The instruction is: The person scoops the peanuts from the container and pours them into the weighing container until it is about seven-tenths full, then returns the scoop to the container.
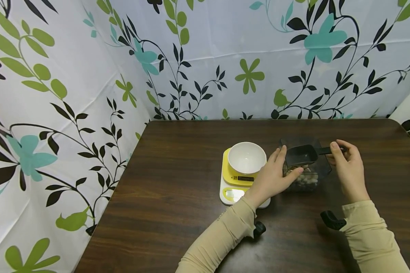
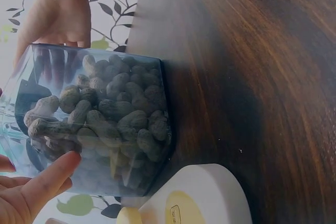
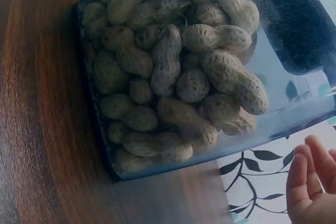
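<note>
A clear plastic bin (image 1: 324, 178) holds peanuts in their shells (image 2: 100, 114). My left hand (image 1: 273, 174) lies along the bin's left side with its fingers extended, thumb toward the front wall. In the left wrist view, the thumb (image 2: 52, 179) overlaps that wall. With my right hand (image 1: 350, 170) I pinch the handle of a black scoop (image 1: 302, 154) between thumb and fingers. The scoop lies level over the peanuts at the bin's opening. Its dark shape also shows through the wall in the right wrist view, above my right fingers (image 3: 299, 177).
Left of the bin stands a yellow and white kitchen scale (image 1: 227, 176) bearing a white bowl (image 1: 247, 157). My left forearm crosses the scale's near right corner. The brown wooden table (image 1: 177, 182) runs back to a leaf-patterned curtain (image 1: 208, 57).
</note>
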`<state>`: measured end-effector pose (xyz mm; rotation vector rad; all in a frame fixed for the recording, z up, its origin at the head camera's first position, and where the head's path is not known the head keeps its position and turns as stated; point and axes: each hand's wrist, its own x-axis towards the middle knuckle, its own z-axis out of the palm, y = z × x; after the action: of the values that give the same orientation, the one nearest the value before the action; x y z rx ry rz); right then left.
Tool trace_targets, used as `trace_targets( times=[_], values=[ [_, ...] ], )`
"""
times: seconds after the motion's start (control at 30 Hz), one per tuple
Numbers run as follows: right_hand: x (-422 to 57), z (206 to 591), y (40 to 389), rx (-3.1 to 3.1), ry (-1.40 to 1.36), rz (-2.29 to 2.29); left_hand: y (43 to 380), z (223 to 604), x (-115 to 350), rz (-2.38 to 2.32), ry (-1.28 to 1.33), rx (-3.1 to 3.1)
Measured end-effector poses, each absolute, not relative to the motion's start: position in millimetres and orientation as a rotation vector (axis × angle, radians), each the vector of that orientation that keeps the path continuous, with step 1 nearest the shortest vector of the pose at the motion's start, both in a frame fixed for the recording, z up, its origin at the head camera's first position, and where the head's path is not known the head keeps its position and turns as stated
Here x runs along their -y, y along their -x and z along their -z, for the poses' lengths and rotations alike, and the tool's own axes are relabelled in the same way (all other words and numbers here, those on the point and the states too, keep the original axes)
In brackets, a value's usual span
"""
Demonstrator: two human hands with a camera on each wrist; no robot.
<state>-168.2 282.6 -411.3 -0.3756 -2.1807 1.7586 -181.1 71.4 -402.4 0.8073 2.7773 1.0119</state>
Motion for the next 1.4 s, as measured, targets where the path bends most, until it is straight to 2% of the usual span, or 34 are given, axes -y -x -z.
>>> trace_targets(
  times=[0.27, 0.67, 1.17, 1.4],
  values=[
    [-284.7, 415.8, 167.5, 1.435, -0.032, -2.514, 182.0, 403.0, -72.0, -1.009, -0.801, -2.775],
    [-294.5, 411.7, 167.3, 1.171, -0.206, -2.695, 182.1, 402.6, -71.5, -1.031, -0.798, -2.735],
    [-287.6, 367.6, 165.0, 1.47, -0.229, -2.317, 184.5, 403.5, -71.7, -1.024, -0.816, -2.758],
    [-283.9, 362.2, 162.7, 1.941, -0.114, -1.852, 184.6, 402.7, -71.9, -1.053, -0.818, -2.76]
  ],
)
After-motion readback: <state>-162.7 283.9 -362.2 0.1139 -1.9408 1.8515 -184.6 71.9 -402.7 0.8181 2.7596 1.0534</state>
